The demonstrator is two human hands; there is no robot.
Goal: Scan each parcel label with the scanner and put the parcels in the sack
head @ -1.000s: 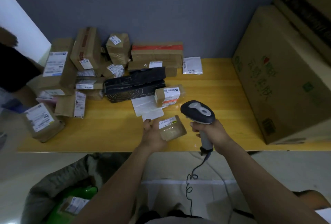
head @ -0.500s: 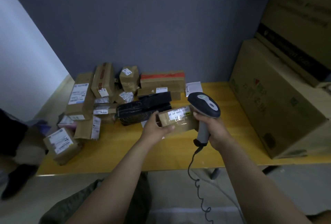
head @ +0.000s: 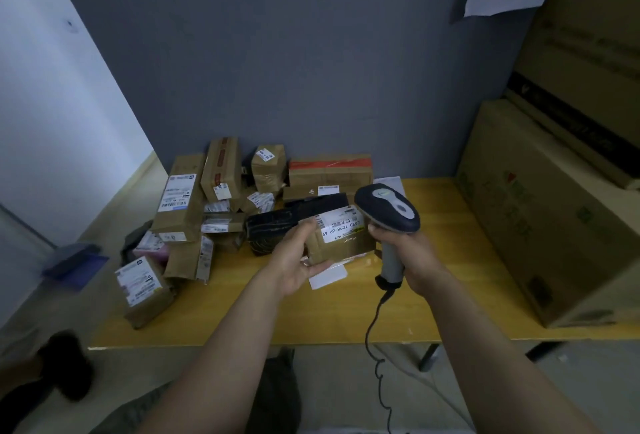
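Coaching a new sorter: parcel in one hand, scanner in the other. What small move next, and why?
Probably aim the scanner, gripped in the right hand, at the label and trigger: the left hand holds the parcel label-up right beside it.

The parcel (head: 341,239) is brown cardboard under glossy tape with a white paper label (head: 341,225), the scanner (head: 388,213) smooth plastic, the table (head: 446,260) smooth yellow wood.

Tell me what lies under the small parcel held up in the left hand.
Below the small parcel in the left hand, a white sheet lies on the yellow table. Parcel and hand cover its far part.
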